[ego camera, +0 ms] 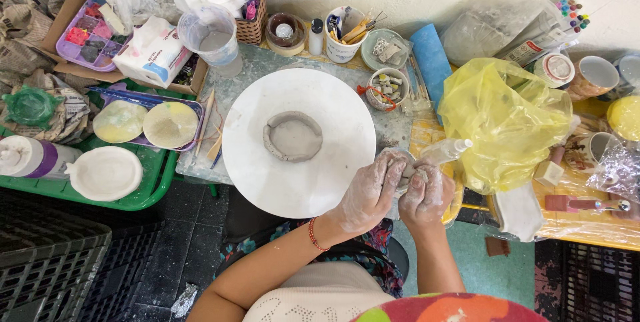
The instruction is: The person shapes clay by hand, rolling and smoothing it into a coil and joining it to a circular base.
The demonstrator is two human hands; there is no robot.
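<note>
Clutter rings my white round board (267, 175), whose bare rim surrounds the low clay bowl (293, 137) at centre, while off its right edge my left hand (368, 192) and right hand (425, 192) close around a clay lump (408, 172).

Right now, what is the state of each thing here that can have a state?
left hand: coated in clay, pressing a clay lump
right hand: coated in clay, closed on the same lump
clay lump: squeezed between both hands
clay bowl: low, unfinished, on the white round board
yellow plastic bag: crumpled, open
measuring cup: upright
</note>
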